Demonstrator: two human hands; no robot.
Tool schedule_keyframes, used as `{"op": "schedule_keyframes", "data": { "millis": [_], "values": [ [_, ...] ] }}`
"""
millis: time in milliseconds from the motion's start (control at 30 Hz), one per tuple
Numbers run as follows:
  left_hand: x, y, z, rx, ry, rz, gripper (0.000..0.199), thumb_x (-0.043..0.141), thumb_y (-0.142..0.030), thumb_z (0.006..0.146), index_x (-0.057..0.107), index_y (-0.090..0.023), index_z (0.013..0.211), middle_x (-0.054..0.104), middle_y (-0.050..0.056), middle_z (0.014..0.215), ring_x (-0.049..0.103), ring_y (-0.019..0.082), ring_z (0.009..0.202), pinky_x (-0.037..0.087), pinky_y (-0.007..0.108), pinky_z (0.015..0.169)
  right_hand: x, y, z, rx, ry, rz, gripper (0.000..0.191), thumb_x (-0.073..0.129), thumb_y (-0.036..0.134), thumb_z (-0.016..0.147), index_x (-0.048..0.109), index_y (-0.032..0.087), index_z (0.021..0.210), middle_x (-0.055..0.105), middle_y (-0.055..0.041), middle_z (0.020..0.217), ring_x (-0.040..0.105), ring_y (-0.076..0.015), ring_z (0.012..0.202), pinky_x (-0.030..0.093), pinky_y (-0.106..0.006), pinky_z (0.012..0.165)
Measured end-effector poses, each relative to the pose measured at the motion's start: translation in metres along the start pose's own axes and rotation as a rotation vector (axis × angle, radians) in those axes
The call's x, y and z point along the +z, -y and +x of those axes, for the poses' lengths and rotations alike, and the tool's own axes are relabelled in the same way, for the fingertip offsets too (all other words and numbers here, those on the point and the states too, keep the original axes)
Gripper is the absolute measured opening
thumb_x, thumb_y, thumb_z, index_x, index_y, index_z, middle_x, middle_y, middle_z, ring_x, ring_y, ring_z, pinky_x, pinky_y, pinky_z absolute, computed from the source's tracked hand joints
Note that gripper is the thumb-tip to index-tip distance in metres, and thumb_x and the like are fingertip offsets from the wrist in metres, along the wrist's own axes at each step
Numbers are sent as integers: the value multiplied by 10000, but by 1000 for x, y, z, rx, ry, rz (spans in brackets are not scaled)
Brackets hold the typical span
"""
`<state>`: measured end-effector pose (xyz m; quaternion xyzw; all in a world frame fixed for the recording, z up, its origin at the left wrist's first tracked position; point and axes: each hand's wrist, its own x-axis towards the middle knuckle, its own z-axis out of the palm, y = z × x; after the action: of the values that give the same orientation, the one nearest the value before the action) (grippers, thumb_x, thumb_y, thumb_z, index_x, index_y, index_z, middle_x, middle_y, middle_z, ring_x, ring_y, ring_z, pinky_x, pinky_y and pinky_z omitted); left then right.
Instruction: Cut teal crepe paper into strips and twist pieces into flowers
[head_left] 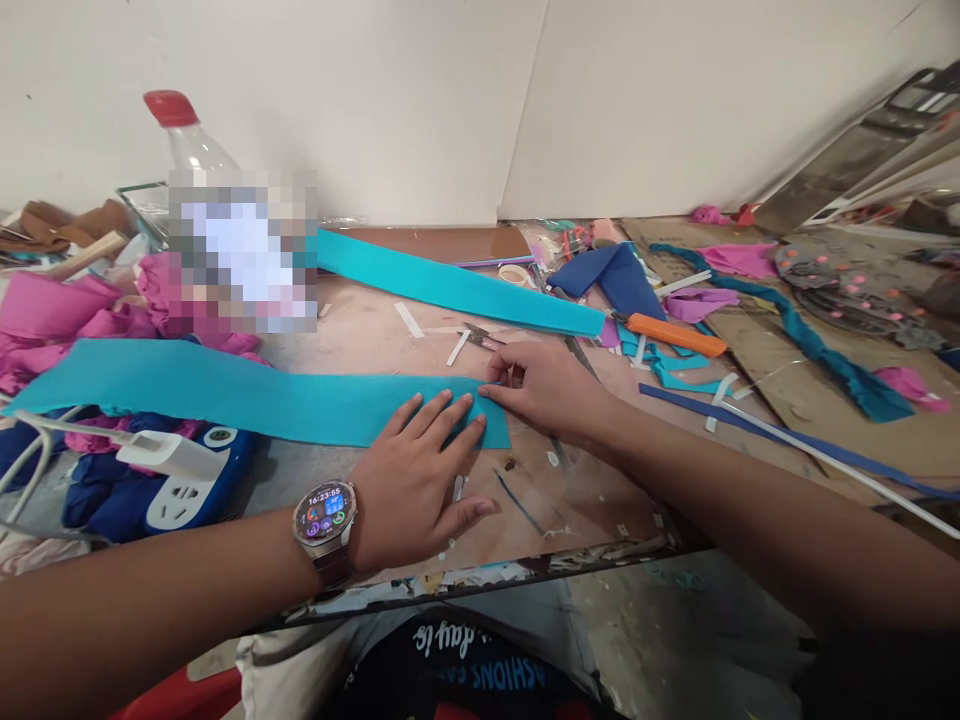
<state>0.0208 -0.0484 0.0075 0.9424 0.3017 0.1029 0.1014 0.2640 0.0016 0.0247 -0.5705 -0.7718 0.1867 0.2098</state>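
Note:
A long turquoise fabric strip (322, 405) lies across the table, its left part resting over pink and blue cloth. My left hand (420, 480), with a watch on its wrist, lies flat with fingers spread on the strip near its right end. My right hand (536, 385) is closed in a pinch at the strip's right end, its fingertips on the upper edge. Just beyond my hands sits a small dark tool (484, 338). A second turquoise strip (457, 290) runs diagonally behind.
An orange cutter (675, 334), a navy cloth (611, 275) and turquoise scraps lie at the right. A power strip (184, 495) with a white plug is at the left. A bottle with a red cap (172, 108) stands behind pink cloth. The table's front edge (480, 577) runs below my hands.

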Motion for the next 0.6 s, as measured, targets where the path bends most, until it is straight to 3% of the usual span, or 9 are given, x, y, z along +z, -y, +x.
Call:
{"op": "schedule_keyframes", "data": {
  "millis": [233, 400, 500, 600],
  "values": [
    [-2, -1, 3, -2, -44, 15, 793, 379, -731, 978, 515, -158, 1509, 469, 179, 1605, 422, 407, 1464, 299, 611, 1185, 2, 5, -2, 0, 29, 68, 105, 751, 291, 828, 717, 191, 823, 686, 2, 699, 580, -143, 625, 388, -263, 600],
    [1, 1, 5, -8, -36, 15, 878, 351, -738, 984, 417, -97, 1579, 360, 195, 1672, 287, 389, 1563, 227, 580, 1255, 2, 10, -3, -8, 46, 81, 142, 744, 323, 837, 756, 183, 860, 683, -6, 686, 567, -140, 611, 381, -261, 591],
    [2, 1, 5, -23, -6, -1, 855, 353, -745, 980, 403, -162, 1602, 321, 179, 1693, 265, 400, 1575, 232, 607, 1250, -1, 11, -3, -14, 44, 137, 189, 689, 349, 876, 767, 180, 901, 709, -18, 733, 586, -150, 647, 392, -264, 602],
    [2, 2, 4, -34, 1, -16, 815, 376, -744, 974, 401, -235, 1611, 286, 166, 1709, 262, 410, 1576, 242, 627, 1241, -3, 9, -3, -12, 38, 206, 227, 557, 254, 909, 770, 175, 910, 727, -25, 773, 613, -157, 687, 420, -269, 637]
  ]
}}
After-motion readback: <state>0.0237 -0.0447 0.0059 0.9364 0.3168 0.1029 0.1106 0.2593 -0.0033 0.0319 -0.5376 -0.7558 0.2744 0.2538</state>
